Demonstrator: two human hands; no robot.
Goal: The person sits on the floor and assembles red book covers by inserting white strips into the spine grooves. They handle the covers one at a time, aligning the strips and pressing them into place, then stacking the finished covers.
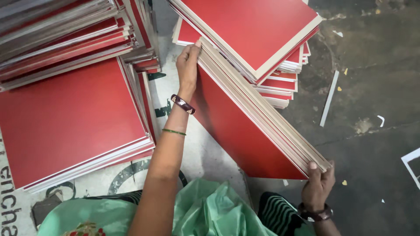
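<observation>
Your left hand [188, 65] and right hand [318, 183] clasp opposite ends of the tilted bundle of red boards [258, 126], its long axis running diagonally between them.

Between our left hand [188, 65] and right hand [318, 185]: sheaf of boards [262, 118], on edge. Left of left hand, board stacks [70, 118]. Beyond the sheaf, another stack [258, 30].

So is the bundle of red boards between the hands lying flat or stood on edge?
On edge: the bundle of red boards shows its pale edges uppermost, red face sideways, left hand and right hand gripping its ends.
</observation>
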